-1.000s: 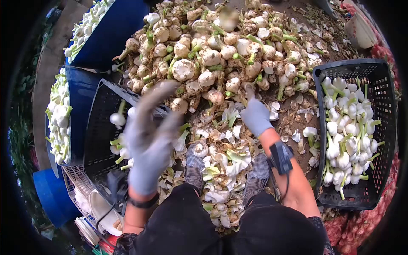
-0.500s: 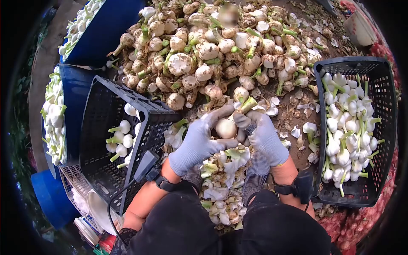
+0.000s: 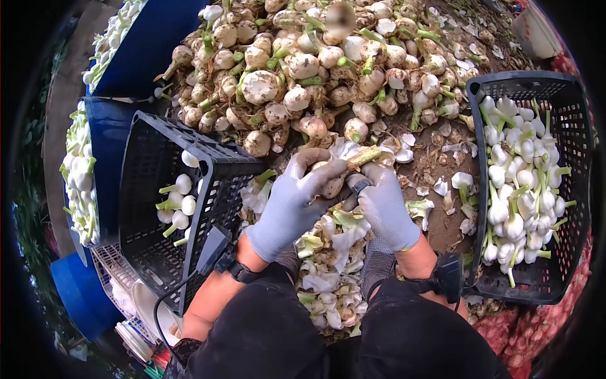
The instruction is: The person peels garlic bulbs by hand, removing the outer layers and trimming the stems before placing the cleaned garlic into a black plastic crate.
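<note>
A garlic bulb is held in front of my knees, its green stem tilted up and to the right. My left hand, in a grey glove, has its fingers wrapped round the bulb. Gloved too, my right hand is closed at the base of the stem, where loose skin is peeled back. A dark band sits on a right finger or thumb; I cannot make out whether it carries a blade. Just beyond both hands lies a large heap of unpeeled garlic. Peeled skins pile up between my feet.
At left, a tilted black crate holds a few clean bulbs. The black crate at right holds many. Blue containers of white garlic stand far left, above a blue bucket. Red net sacks lie lower right.
My left fingers have closed further over the bulb, hiding more of it. Its stem has turned to lean flatter to the right, and loose skin now shows above it. The view has shifted slightly.
</note>
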Demonstrator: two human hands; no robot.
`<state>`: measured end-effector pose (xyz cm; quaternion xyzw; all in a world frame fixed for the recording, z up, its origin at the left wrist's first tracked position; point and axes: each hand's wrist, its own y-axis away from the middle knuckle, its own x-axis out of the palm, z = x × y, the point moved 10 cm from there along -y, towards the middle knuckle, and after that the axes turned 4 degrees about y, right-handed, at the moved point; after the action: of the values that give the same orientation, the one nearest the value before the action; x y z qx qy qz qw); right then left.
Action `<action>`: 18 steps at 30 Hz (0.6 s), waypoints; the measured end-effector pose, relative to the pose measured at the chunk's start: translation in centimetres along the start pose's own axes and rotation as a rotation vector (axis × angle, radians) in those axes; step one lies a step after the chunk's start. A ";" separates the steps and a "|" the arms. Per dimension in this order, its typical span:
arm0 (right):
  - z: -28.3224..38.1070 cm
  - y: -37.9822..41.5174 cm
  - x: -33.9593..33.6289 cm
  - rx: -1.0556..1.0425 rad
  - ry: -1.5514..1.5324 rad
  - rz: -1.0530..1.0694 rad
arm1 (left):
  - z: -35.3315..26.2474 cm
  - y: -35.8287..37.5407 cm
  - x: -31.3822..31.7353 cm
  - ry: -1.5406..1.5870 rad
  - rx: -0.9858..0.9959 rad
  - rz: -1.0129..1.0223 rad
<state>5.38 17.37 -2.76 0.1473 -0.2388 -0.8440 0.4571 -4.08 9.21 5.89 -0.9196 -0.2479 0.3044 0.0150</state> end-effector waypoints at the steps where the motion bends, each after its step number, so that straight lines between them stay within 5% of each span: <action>1: -0.5 -0.2 -0.1 0.001 0.000 -0.001 | -0.1 0.0 -0.1 0.001 0.000 0.000; 3: -0.5 -0.4 -1.0 -0.042 0.126 -0.081 | -0.4 0.2 0.4 -0.038 0.023 0.086; 4: -0.5 -0.3 -1.0 -0.043 0.126 -0.079 | 1.8 0.6 0.7 0.267 -0.191 0.058; 6: 3.2 0.7 -1.5 -0.367 0.623 -0.235 | 5.7 2.5 2.8 0.991 -0.674 -0.033; 9: 3.3 0.6 -1.5 -0.459 0.450 -0.184 | 5.6 2.9 3.6 1.452 -0.738 -0.135; 10: 1.4 0.2 -0.3 -0.109 -0.149 0.059 | 5.8 2.6 3.3 1.411 -0.682 -0.154; 13: 0.3 -0.2 0.5 -0.097 -0.269 0.283 | 5.0 2.3 3.1 1.022 -0.579 0.032; 18: -0.6 -0.1 1.1 0.070 -0.251 0.214 | 5.7 3.0 2.8 0.943 -0.658 0.053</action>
<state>4.99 16.32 -3.36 0.0303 -0.3377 -0.7935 0.5053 -4.06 7.23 -0.87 -0.9181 -0.2728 -0.2316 -0.1706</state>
